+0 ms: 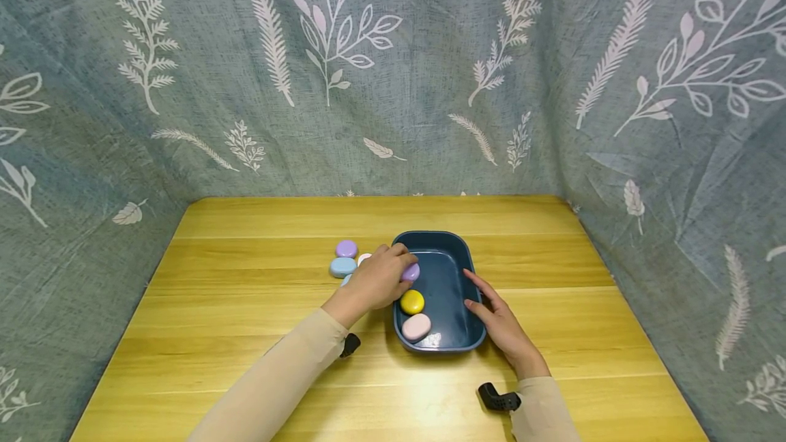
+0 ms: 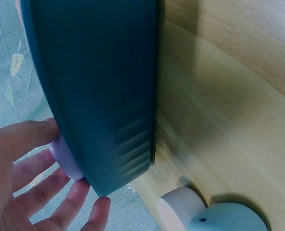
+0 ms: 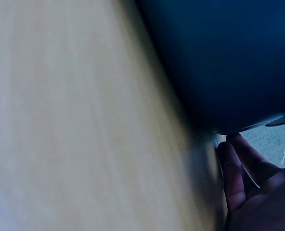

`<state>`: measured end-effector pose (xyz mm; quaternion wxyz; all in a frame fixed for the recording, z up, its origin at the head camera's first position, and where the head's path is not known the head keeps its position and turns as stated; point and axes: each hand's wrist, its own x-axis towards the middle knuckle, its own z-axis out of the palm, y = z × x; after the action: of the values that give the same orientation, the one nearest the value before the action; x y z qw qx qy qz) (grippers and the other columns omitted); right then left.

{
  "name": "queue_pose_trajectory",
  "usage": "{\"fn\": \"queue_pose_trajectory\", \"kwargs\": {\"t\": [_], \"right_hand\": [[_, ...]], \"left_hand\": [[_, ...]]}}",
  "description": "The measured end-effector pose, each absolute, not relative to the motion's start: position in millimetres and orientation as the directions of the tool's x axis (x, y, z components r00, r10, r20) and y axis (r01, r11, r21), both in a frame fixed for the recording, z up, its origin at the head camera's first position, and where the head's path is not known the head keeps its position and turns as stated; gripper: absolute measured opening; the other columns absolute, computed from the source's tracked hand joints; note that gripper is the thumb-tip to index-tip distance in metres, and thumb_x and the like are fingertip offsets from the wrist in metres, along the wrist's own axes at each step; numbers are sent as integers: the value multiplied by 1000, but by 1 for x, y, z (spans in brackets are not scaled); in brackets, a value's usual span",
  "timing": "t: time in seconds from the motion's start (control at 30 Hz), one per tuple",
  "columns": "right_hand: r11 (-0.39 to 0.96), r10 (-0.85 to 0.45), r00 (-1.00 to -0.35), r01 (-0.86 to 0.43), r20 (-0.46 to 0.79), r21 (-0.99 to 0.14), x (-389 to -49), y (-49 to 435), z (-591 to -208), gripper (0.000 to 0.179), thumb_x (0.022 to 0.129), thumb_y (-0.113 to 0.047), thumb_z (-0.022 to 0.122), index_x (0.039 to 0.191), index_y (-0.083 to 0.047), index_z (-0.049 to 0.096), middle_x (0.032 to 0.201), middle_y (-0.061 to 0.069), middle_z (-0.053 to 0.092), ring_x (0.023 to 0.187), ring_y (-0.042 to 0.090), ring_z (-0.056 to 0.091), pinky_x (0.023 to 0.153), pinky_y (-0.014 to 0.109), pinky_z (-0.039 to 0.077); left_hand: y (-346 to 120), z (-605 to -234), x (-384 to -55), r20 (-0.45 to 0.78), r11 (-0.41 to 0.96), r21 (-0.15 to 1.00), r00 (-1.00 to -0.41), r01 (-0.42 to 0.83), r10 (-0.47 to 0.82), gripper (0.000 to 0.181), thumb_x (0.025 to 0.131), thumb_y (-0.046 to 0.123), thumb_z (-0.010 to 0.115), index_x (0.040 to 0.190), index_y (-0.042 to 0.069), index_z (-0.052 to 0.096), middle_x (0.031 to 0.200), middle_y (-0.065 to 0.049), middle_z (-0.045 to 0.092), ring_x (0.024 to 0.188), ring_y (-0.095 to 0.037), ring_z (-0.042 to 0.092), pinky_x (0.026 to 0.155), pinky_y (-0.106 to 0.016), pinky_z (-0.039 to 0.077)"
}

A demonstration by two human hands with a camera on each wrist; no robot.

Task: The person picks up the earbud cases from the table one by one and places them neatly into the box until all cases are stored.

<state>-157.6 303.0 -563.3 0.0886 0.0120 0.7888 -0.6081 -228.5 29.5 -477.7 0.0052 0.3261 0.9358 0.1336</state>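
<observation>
A dark blue rectangular bin (image 1: pixel 439 292) with rounded corners sits on the wooden table. My left hand (image 1: pixel 381 277) is at its left rim and holds a small purple rounded case (image 1: pixel 410 272) between thumb and fingers. The left wrist view shows that purple case (image 2: pixel 65 158) partly hidden by the bin's wall. Inside the bin, along the left side, lie a round yellow case (image 1: pixel 412 302) and a pale pink one (image 1: pixel 416 327). My right hand (image 1: pixel 505 326) touches the bin's right side, thumb and index fingertips at the rim. Other right fingers (image 3: pixel 236 180) lie by the outer wall.
Left of the bin, a purple case (image 1: pixel 346 249), a light blue case (image 1: pixel 343 267) and a white one (image 1: pixel 364 259) lie on the table (image 1: pixel 245 278). Another blue case is partly covered by my left hand. A leaf-patterned curtain (image 1: pixel 430 121) hangs behind.
</observation>
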Motion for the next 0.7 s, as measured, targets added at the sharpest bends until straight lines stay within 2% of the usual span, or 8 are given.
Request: {"fn": "queue_pose_trajectory", "kwargs": {"t": [0.4,0.7], "right_hand": [[255,-90,-983,131,-158,-958,-157,303,-563,54,96,-37,58,145,-46,36,160,-12,18,150,23,9,118,57,16],[255,-99,-983,123,-152,-959,-155,303,-562,53,97,-35,56,145,-46,35,161,-8,16,150,27,9,117,58,17]], "left_hand": [[35,-484,-230,85,723,268,-763,637,641,41,91,30,65,130,18,60,123,1,54,104,-20,52,82,-32,52],[38,-490,-233,79,712,268,-751,649,656,41,91,29,67,129,17,60,120,0,54,104,-21,52,85,-32,50]]}}
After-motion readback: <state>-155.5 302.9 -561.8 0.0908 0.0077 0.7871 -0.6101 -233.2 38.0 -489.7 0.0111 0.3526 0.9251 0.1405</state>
